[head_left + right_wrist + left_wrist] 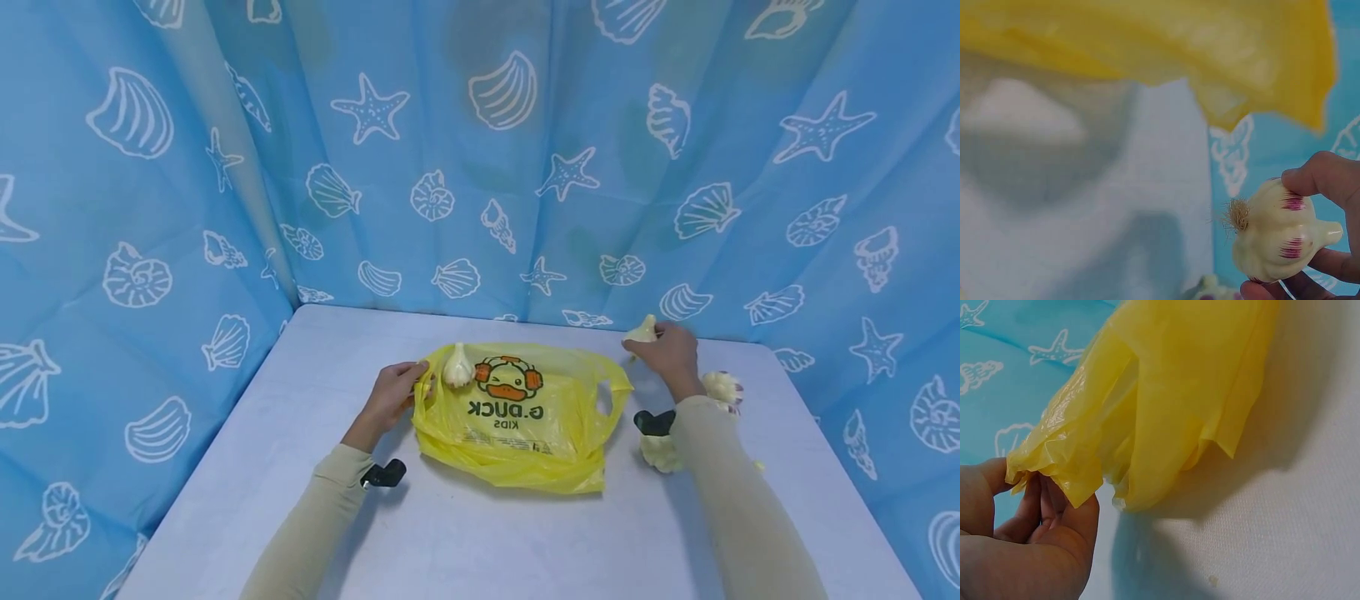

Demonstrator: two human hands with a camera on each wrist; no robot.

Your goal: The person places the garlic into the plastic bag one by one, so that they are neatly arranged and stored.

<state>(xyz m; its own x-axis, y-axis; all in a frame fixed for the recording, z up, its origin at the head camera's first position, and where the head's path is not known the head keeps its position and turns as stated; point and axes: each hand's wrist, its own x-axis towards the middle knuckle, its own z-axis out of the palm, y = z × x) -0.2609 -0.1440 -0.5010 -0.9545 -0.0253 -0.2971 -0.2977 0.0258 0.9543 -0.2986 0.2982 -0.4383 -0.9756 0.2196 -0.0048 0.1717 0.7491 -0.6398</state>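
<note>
My left hand [392,395] pinches the left end of a yellow plastic bag [558,408] printed with a duck. In the left wrist view the bag's crumpled edge [1063,465] is between thumb and fingers. My right hand [675,357] grips a garlic bulb [640,331] past the bag's right handle. Closer up in the right wrist view, that pale bulb [1272,231] shows purple streaks and a tuft of dry roots. One more garlic bulb [458,367] shows against the bag's upper left, near the left fingers, stem up.
Right of the bag, another garlic bulb [722,388] and a further pale bulb [660,454] lie around my right forearm, partly hidden by it. A blue shell-patterned curtain [465,167] hangs behind the white table [480,542] and along both sides.
</note>
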